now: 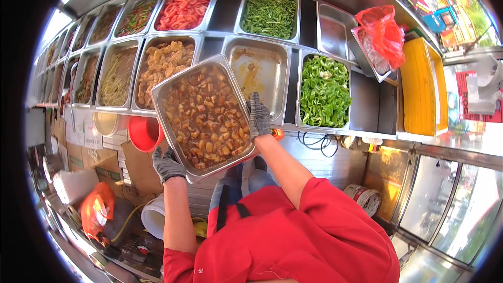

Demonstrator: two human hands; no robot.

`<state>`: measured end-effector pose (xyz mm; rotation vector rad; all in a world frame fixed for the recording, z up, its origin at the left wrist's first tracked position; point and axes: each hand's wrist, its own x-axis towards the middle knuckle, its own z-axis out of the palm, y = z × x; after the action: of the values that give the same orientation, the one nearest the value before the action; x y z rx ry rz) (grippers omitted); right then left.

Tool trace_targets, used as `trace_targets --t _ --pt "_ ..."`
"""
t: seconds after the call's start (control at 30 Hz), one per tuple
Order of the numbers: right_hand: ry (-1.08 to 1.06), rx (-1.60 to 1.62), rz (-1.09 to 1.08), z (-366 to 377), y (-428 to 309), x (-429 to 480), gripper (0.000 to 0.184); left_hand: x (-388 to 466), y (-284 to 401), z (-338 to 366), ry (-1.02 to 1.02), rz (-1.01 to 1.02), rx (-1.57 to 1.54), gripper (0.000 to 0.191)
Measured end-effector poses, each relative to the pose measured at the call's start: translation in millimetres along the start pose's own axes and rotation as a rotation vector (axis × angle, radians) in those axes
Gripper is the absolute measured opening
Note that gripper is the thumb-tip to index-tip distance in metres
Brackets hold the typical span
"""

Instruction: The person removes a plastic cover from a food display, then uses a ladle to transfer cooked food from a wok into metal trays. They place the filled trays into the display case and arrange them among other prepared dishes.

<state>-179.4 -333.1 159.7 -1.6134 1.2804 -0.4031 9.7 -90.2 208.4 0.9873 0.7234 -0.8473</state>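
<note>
Between my two gloved hands is a steel food pan [171, 141] full of chunky brown stew [206, 120] in sauce, tilted in the view at the counter's front edge. My left hand [168, 164], in a grey knit glove, grips its near left corner. On the right side wall rests my right hand [259, 118], gloved the same way, its fingers along the rim. Behind the held pan sits another steel pan [271, 67] with only brown sauce smears on its bottom. A pan of fried battered pieces [167, 63] is partly covered by the held pan's far left corner.
Cut green peppers [325, 90], chopped green beans [269, 15] and red slices [184, 6] fill nearby pans. A red plastic bag [381, 33] and a yellow bin [418, 86] stand at the right. Below the counter are a red bucket [144, 133] and a white bucket [154, 218].
</note>
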Motion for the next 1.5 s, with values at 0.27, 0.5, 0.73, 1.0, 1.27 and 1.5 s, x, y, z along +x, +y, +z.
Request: trace_targets --t 0.27,0.5,0.73,1.0,1.27,1.5 --pt "0.343 -0.530 -0.464 21 -7 13 0.043 65 30 13 0.015 0.080 0.164 0.056" --pt "0.104 -0.136 -0.011 5 -33 11 0.028 74 47 22 0.076 0.036 0.242 0.048" --pt "0.548 -0.058 -0.014 -93 5 6 0.024 77 50 27 0.207 0.131 0.341 0.052" --pt "0.145 0.151 0.400 -98 84 42 0.064 50 31 37 0.292 0.227 0.392 0.054" --pt "-0.178 -0.154 0.040 -111 131 47 0.034 20 -4 1 -0.045 0.240 0.338 0.049" --pt "0.008 0.173 0.080 -91 138 53 0.042 14 -40 -9 0.422 0.517 1.184 0.023"
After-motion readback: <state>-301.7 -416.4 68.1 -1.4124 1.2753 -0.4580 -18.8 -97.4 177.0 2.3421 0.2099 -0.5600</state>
